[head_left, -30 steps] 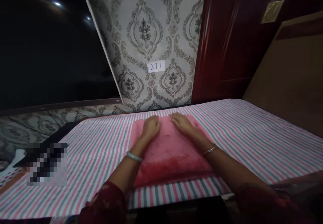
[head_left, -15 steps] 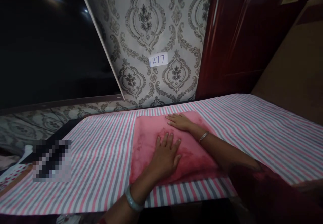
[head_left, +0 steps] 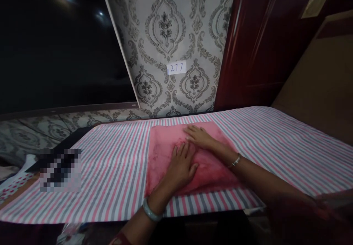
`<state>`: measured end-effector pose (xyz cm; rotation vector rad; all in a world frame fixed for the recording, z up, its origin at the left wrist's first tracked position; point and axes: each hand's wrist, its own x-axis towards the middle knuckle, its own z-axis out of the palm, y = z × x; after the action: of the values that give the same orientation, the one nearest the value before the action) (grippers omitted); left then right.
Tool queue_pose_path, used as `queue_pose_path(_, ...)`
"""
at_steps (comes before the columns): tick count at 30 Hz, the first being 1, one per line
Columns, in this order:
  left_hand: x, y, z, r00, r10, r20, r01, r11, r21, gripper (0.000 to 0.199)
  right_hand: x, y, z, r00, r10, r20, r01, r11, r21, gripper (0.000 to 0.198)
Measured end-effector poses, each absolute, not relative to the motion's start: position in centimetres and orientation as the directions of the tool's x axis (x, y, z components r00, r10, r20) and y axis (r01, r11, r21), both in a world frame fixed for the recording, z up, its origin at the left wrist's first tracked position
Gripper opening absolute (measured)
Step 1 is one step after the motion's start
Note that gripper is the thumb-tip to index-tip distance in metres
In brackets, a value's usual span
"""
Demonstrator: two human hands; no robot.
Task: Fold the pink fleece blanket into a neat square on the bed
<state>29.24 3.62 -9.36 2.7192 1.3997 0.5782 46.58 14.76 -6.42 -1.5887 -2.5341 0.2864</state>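
A flat, roughly square pink cloth piece (head_left: 162,136) with darker red patches lies on a striped cloth (head_left: 116,164) in pink, grey and white. It could be a folded garment or a cover; I cannot tell which. My left hand (head_left: 180,167), with a pale bangle at the wrist, rests palm down on its middle with fingers outstretched. Farther back and to the right, my right hand (head_left: 200,136) lies flat on the same pink cloth, a thin bracelet on its wrist. Both palms touch the pink surface, and neither hand grasps anything.
A large dark screen (head_left: 60,53) stands behind on the left. Patterned wallpaper bears a paper label (head_left: 177,67) reading 277. At the right are a dark red door-like panel (head_left: 253,46) and a brown cardboard box (head_left: 322,79). A blurred-out patch (head_left: 60,170) covers something at left.
My right hand has slid slightly right and nearer to me across the pink cloth, closer to the left hand. The left hand stays flat in nearly the same place. The view has shifted slightly.
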Motion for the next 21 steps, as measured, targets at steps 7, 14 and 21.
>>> queue_pose_path(7, 26.3, 5.5, -7.1, 0.503, 0.831, 0.239, 0.834, -0.539, 0.120, 0.044, 46.5, 9.1, -8.4, -0.484, 0.869, 0.105, 0.846, 0.495, -0.199, 0.058)
queue_pose_path(14, 22.9, 8.6, -8.0, 0.447, 0.884, 0.134, 0.869, -0.465, 0.168, 0.060, 47.1, 9.0, -10.1, -0.462, 0.857, 0.229, 0.831, 0.509, -0.225, 0.056)
queue_pose_path(21, 18.0, 5.4, -8.4, 0.513, 0.835, 0.199, 0.720, -0.544, 0.431, 0.051, 50.6, 7.3, -10.3, -0.457, 0.869, 0.187, 0.817, 0.494, -0.298, 0.055)
